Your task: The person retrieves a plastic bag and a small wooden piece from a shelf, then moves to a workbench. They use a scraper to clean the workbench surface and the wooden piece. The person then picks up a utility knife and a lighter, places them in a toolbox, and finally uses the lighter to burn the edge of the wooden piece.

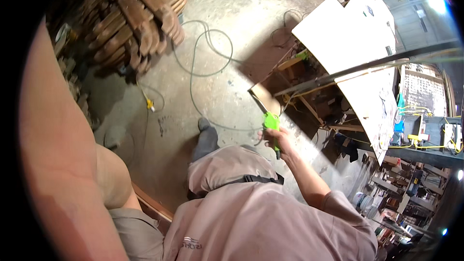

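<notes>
My right hand [282,141] is closed round the handle of a bright green air blow gun [271,121], held out in front of my right side. Its thin nozzle points away from me, toward the edge of a wooden board by the table. A thin dark green hose [192,97] loops over the floor and runs up to the hand. My left forearm [63,164] is bent upward, very large along the left side; the left hand itself lies outside the picture.
A pile of brown shaped wooden pieces [130,17] stands at the far left. To the right is a table with a large pale top [345,29] and wooden parts beneath. A yellow connector on a cord [150,104] lies on the concrete floor. Shelving with cables [425,135] is farther right.
</notes>
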The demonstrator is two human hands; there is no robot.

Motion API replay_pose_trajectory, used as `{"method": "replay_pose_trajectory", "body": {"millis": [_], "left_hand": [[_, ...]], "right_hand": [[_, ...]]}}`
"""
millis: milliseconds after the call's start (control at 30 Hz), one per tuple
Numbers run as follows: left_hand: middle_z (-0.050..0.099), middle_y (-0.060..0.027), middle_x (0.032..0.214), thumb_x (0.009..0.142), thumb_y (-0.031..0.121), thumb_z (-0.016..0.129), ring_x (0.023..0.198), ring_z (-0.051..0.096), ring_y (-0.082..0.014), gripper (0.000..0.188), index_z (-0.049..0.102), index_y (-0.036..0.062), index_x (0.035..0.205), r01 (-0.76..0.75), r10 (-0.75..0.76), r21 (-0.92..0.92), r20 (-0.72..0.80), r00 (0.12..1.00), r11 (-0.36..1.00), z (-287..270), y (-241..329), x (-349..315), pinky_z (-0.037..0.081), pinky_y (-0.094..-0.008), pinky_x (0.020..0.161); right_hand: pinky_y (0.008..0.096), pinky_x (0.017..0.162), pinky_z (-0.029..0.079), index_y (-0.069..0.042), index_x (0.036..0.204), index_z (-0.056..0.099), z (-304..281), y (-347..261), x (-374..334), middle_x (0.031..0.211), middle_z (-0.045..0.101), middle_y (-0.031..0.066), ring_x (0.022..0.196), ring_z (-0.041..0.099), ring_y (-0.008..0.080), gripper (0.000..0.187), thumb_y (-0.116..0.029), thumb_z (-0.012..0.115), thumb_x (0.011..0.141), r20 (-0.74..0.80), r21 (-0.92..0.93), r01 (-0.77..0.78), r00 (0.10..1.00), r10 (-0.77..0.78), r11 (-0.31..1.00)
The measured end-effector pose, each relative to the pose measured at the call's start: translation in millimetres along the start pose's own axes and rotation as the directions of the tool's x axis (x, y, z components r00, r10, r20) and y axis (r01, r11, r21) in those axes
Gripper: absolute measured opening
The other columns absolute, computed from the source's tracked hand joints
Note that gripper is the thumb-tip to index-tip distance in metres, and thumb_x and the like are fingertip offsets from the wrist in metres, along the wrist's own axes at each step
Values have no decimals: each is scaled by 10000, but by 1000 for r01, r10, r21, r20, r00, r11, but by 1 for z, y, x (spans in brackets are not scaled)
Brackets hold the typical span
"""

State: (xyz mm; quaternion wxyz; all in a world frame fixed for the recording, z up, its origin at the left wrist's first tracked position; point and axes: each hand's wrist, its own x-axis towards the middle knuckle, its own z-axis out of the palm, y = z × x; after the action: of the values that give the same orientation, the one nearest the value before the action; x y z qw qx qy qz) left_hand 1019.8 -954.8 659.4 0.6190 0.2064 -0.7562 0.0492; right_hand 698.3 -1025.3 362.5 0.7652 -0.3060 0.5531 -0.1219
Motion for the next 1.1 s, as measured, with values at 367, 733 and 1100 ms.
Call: {"method": "replay_pose_trajectory", "body": {"millis": [367, 733, 1100], "left_hand": [[559, -136, 1266, 865, 253, 716, 1180, 537, -249, 538, 522, -2, 1298, -59, 37, -335, -74, 997, 940, -23, -370, 70, 424, -391, 1032], [584, -135, 1244, 866, 289, 702, 1158, 560, -242, 515, 552, 8, 1270, 78, -84, -376, 0, 996, 923, 61, -602, 109, 437, -383, 1030], [609, -134, 1222, 867, 325, 689, 1135, 583, -235, 497, 581, 18, 1243, 243, -228, -354, 85, 970, 903, 161, -924, 109, 450, -376, 1027]], "right_hand": [[335, 663, 531, -5, 1199, 549, 36, -164, 147, 1049, 686, 193, 887, 677, 265, 261, -73, 512, 950, -129, 284, 44, 992, -7, 958], [293, 667, 530, -6, 1124, 543, 35, -406, 329, 947, 674, 152, 751, 635, 169, 193, -117, 494, 975, -120, 348, 171, 983, -137, 922], [250, 524, 451, -71, 1108, 607, -53, -590, 547, 831, 609, 5, 622, 531, 87, 139, -104, 569, 978, -493, 435, 363, 862, -119, 824]]}}
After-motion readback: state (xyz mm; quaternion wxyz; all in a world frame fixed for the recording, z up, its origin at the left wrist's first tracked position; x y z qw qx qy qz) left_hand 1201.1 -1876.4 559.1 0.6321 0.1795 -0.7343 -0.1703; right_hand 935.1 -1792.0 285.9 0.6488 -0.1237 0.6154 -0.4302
